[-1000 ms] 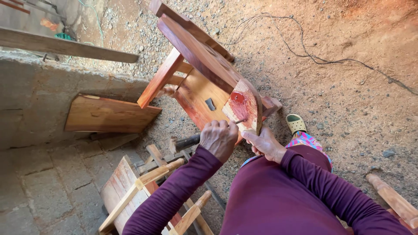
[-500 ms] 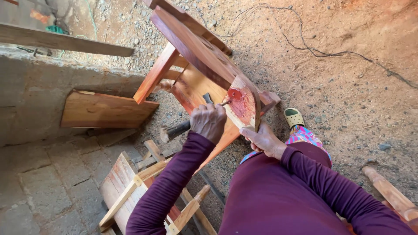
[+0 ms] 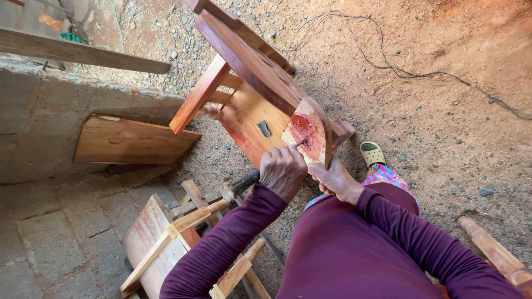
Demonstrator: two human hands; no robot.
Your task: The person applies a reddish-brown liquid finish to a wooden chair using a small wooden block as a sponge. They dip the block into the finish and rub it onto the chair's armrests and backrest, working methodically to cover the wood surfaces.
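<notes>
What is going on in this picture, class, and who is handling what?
A person in a purple long-sleeved top bends over a tipped wooden chair frame on sandy ground. The left hand grips a thin tool whose tip touches a curved wooden end piece, just beside a red patch on it. The right hand steadies that piece from below. A loose wooden board leans against the concrete ledge, and more wooden furniture parts lie by the person's side. A cable trails across the dirt.

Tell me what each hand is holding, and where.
Left hand grips a dark-handled tool by its handle; right hand holds the wooden chair at its rounded end.
</notes>
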